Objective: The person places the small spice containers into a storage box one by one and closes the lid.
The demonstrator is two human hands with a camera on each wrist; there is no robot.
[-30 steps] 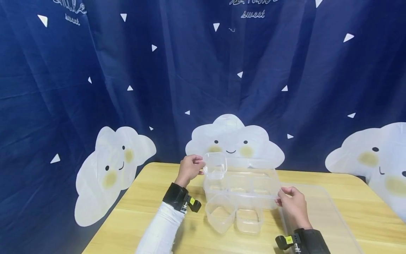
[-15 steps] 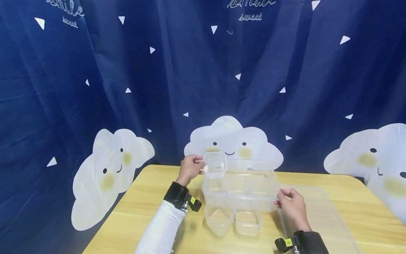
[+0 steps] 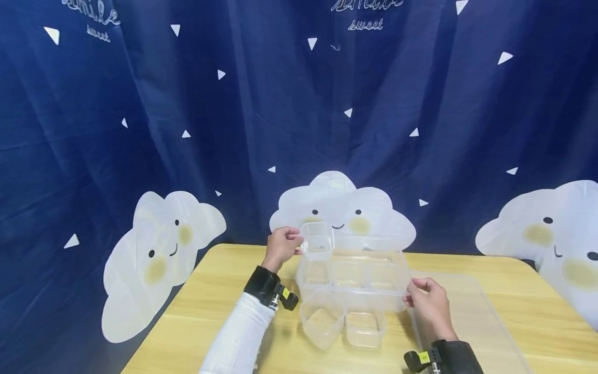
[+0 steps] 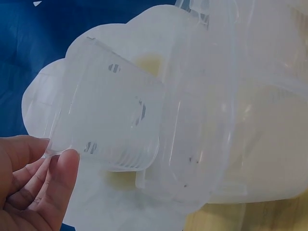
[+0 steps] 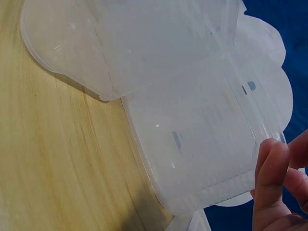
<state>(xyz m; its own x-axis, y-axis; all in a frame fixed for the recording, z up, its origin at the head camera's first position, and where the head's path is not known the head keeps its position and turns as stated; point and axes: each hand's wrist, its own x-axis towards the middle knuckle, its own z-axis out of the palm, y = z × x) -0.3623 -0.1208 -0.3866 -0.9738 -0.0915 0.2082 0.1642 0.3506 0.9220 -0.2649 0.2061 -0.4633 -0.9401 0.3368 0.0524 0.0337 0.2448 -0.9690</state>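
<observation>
Over a wood-look table (image 3: 187, 332), both hands have clear plastic pinched.
Head view: left hand (image 3: 282, 248) has a small clear cup (image 3: 317, 242) by its 9 o'clock edge, and it's tilted up around the 10 o'clock side of a big clear box (image 3: 355, 290); can't tell if those two touch. Right hand (image 3: 431, 305) is pinching that box at its 4 o'clock corner. On the table just off the box sit a rounded tub (image 3: 321, 335) at 7 and a squarish tub (image 3: 365, 338) at 6, plus a flat see-through sheet (image 3: 467, 311) between 3 and 4. Navy cloud-print curtain (image 3: 299, 119) at 12. Left wrist view: left hand's at 8 o'clock, pinching the cup's rim, box over at 3. Right wrist view: right hand's at 4 o'clock, gripping the box's edge, table wood at 9.
</observation>
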